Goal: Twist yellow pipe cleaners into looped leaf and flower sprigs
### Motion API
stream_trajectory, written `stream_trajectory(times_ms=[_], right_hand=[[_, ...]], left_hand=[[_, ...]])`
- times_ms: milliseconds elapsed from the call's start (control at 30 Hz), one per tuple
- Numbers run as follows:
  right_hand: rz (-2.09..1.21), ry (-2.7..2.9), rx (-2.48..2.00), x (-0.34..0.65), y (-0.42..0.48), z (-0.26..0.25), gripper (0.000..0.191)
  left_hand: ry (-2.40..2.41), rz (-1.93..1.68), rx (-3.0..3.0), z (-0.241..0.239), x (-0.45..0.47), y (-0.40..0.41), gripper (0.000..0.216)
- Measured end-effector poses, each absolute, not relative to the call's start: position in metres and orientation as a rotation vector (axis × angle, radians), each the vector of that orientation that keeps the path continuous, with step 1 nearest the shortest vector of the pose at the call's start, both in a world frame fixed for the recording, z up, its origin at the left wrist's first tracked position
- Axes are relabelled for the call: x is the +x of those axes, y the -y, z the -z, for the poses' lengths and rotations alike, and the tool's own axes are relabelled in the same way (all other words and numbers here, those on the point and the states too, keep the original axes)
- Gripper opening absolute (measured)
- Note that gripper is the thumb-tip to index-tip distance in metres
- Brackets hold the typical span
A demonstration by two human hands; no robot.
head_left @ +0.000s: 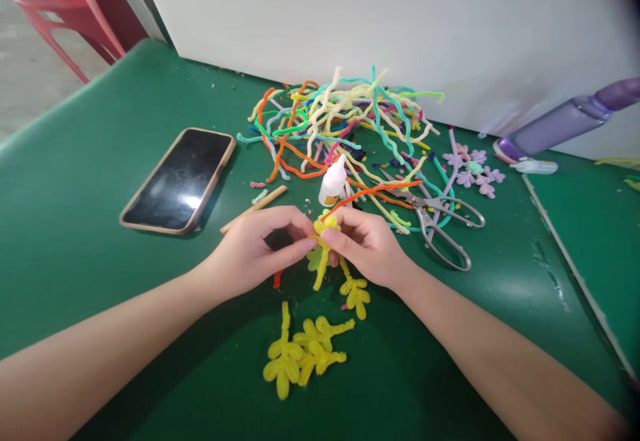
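My right hand (367, 244) is closed on a yellow pipe-cleaner flower (327, 223) with a short stem hanging down, thumb pressed on its front. My left hand (270, 244) pinches at the flower's left side, where a bit of orange shows between the fingertips. From behind the flower an orange pipe cleaner (373, 194) stretches up to the right; whether it is joined to the flower I cannot tell. Below the hands lie a yellow leaf-shaped piece (355, 295) and several similar yellow pieces (283, 364). A paler green piece (315, 258) is partly hidden behind the stem.
A white glue bottle (333, 184) stands just beyond my hands, before a tangled pile of pipe cleaners (345, 114). Scissors (433, 214) lie at right, near lilac flowers (475, 169) and a purple bottle (560, 124). A phone (177, 181) and wooden stick (257, 207) lie left.
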State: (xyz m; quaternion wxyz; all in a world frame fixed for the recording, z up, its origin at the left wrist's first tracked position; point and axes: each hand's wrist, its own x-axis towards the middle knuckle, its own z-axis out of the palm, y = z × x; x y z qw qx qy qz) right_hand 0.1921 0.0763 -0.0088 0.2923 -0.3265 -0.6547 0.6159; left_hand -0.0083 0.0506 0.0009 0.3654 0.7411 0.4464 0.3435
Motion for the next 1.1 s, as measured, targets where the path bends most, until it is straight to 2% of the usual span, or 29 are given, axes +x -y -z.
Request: stream_trajectory(times_ms=[200, 333, 500, 867, 1100], right_hand=[[-1.667, 1.717, -0.866, 0.1920, -0.0765, 0.0096, 0.018], [-1.728, 1.656, -0.873, 0.1904, -0.0782, 0.0073, 0.019], [-1.730, 1.634, -0.863, 0.1889, -0.0801, 0.0058, 0.017], [-1.743, 1.661, -0.895, 0.1886, -0.0806, 0.0055, 0.019], [-1.757, 1.699, -0.919, 0.1894, -0.0816, 0.0089, 0.022]], left_hand=[[-1.194, -0.924, 1.875, -0.0015, -0.0078, -0.0501, 0.010], [-1.189, -1.017, 2.049, 0.0010, -0.0095, -0.0503, 0.004], [-1.175, -1.106, 2.288, 0.0035, -0.0111, -0.0485, 0.007], [-1.191, -1.134, 2.418, 0.0034, -0.0097, -0.0496, 0.006], [-1.048, -1.153, 2.870, 0.0049, -0.0164, -0.0540, 0.012]])
